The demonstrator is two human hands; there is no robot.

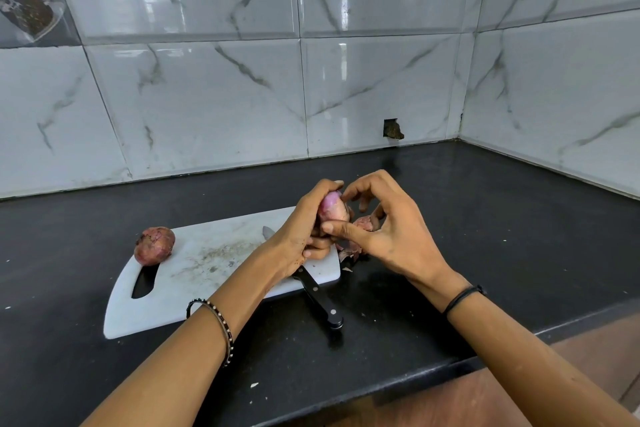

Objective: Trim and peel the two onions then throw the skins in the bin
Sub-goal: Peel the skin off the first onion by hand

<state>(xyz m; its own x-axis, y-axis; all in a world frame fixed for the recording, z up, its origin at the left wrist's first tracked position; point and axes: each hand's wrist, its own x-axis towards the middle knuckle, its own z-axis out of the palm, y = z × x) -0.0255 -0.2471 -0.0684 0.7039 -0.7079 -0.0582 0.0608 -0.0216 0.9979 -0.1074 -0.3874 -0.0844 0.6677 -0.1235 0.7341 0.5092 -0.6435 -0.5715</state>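
Right now you work over a black counter (485, 218) that runs into a corner on your right, backed by glossy white marble-look tiles (207, 97). 1 tile has a rough hole (393, 129) just above the counter. A white cutting board (214, 253) lies flat on the counter, its handle slot toward your left.

Your left grip (301, 232) wraps its curled fingers round the half-peeled onion (331, 207) and holds it up over the right end of the board, pale pink flesh showing at the top. Your right grip (391, 229) closes on that same onion from the right, the thumb pressed to its lower side and the forefinger curled in at its top.

The unpeeled onion (154, 245) sits at the board's left end, just beside the slot, well apart from both grips. Loose skins (348, 250) lie on the counter beside the board's right edge, under your hands. The knife (320, 298) lies with its blade on the board and its black handle out over the near edge, partly hidden beneath your left grip.
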